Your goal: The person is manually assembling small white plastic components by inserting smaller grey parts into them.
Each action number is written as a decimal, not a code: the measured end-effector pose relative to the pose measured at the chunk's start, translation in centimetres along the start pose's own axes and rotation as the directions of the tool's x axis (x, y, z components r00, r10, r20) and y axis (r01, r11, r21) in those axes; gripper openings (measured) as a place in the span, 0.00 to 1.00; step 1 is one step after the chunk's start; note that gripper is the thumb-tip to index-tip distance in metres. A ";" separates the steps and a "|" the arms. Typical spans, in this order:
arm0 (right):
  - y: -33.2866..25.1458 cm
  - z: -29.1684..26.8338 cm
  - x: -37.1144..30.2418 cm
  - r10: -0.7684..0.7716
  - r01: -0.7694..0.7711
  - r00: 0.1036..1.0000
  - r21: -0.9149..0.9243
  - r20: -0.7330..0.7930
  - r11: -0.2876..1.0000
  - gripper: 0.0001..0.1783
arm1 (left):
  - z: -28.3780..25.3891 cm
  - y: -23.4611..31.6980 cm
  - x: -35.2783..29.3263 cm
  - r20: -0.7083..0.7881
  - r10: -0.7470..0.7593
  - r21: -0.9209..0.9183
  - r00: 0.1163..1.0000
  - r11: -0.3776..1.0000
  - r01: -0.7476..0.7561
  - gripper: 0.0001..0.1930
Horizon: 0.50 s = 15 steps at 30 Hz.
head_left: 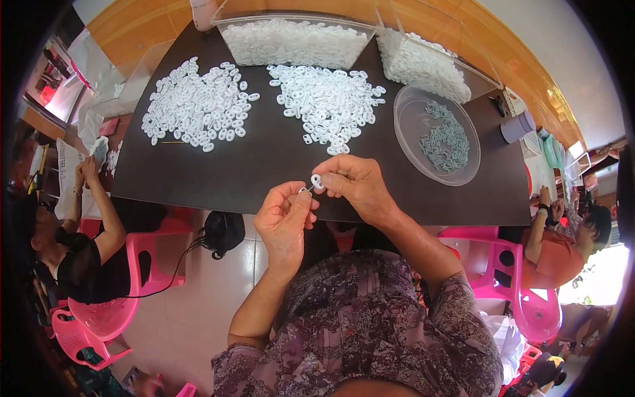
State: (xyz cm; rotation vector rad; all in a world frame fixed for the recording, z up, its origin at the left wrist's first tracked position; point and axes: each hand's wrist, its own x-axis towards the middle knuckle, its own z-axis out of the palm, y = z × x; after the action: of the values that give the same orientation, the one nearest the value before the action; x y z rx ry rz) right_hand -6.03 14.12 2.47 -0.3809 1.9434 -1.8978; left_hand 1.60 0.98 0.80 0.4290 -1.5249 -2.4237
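Just past the table's near edge, my two hands meet over a small white plastic piece. My right hand (359, 188) pinches this two-holed white oval piece (317, 180) between thumb and fingertips. My left hand (283, 221) is closed at the fingertips on a small white part (304, 190), partly hidden by the thumb. A thin greyish pin-like bit seems to run between the two parts. Beyond my hands lies a heap of white oval pieces (327, 99), with another heap of them (198, 106) to the left.
A round clear tray (407, 142) at the right holds many small grey-green pins (450, 142). Two clear bins of white pieces (291, 43) (423, 66) stand along the far edge. A purple-grey cup (518, 127) is far right. People sit on both sides near pink chairs (486, 268).
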 end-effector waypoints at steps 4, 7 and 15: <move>0.3 0.2 0.0 -0.031 0.031 0.999 -0.039 0.009 0.999 0.09 | 0.0 -0.1 0.0 -0.002 0.004 -0.014 1.000 1.000 -0.004 0.07; 0.3 0.4 0.0 -0.041 0.042 0.999 -0.066 0.014 0.997 0.09 | -0.1 -0.2 0.0 -0.007 -0.010 -0.021 1.000 1.000 0.010 0.07; 0.4 1.3 -0.5 -0.092 0.092 0.996 -0.047 0.003 0.995 0.07 | -0.1 -0.6 0.1 0.033 0.002 -0.009 0.999 1.000 -0.002 0.07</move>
State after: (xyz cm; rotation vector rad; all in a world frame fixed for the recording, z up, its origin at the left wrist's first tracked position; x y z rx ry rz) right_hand -4.97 13.16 2.10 -0.4935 2.0051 -1.9100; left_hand 1.49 1.13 0.20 0.3868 -1.5270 -2.4467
